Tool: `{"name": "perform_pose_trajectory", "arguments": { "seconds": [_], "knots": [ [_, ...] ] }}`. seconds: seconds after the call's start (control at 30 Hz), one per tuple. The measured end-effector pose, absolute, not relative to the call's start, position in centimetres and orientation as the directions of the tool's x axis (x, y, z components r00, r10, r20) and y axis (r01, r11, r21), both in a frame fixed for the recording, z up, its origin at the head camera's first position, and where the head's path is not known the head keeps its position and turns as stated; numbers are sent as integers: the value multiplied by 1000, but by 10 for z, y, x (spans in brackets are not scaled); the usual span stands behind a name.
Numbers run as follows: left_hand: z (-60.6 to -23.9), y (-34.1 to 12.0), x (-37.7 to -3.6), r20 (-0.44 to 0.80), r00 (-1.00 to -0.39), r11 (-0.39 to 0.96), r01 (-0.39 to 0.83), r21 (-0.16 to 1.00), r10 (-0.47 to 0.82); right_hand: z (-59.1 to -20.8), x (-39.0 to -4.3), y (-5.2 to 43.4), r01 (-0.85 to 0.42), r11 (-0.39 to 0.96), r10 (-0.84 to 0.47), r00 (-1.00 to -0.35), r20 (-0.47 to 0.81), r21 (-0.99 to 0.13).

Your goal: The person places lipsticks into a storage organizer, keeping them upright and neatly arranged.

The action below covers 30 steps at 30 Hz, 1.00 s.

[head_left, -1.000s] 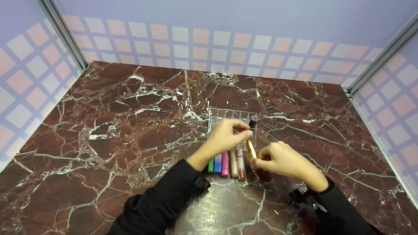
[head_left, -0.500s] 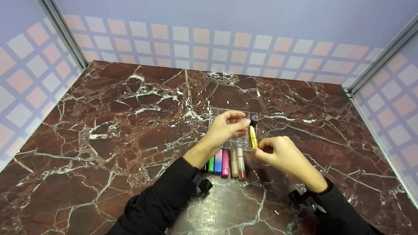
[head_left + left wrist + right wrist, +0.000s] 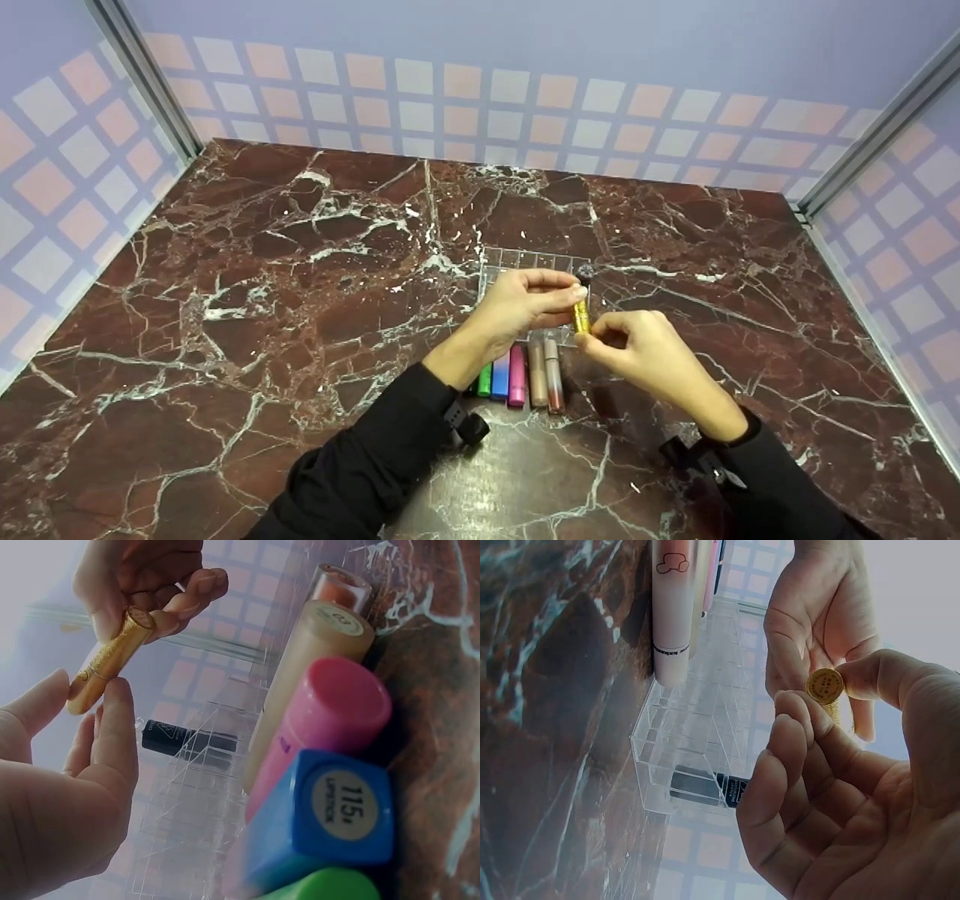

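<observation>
A gold lipstick tube [image 3: 582,316] is held between both hands above the front right of a clear divided organizer [image 3: 517,258]. My left hand [image 3: 514,309] pinches its far end between thumb and fingers. The near end, with a round label [image 3: 826,685], is pinched by my right hand [image 3: 641,346]. Behind the gold tube, a black lipstick tube [image 3: 180,741] stands in an end compartment of the organizer. The left hand hides part of the organizer in the head view.
Before the organizer lies a row of cosmetic tubes: green [image 3: 485,380], blue [image 3: 501,375], pink [image 3: 517,376], beige [image 3: 538,375] and a clear one with red [image 3: 554,379]. The marble-patterned table [image 3: 300,300] is bounded by tiled-print walls [image 3: 480,97].
The gold tube has moved away from me and stands steeper. My left fingers spread apart half a second ago and now pinch its far end. My right hand kept its hold.
</observation>
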<state>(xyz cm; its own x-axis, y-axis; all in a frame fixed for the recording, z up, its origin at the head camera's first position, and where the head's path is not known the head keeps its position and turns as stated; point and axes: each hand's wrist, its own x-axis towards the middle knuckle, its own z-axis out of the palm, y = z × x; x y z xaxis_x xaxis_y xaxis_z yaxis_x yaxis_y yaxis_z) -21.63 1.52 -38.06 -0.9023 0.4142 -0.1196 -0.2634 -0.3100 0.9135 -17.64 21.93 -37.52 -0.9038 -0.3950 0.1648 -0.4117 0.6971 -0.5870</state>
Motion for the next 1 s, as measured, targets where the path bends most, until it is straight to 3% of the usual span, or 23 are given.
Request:
{"name": "perform_pose_trajectory", "arguments": {
  "seconds": [1.0],
  "knots": [
    [-388,17,-218,-151,-932,-280,-249,927,329,-381,-180,217,-377,647,-353,-919,178,-663]
  ]
}}
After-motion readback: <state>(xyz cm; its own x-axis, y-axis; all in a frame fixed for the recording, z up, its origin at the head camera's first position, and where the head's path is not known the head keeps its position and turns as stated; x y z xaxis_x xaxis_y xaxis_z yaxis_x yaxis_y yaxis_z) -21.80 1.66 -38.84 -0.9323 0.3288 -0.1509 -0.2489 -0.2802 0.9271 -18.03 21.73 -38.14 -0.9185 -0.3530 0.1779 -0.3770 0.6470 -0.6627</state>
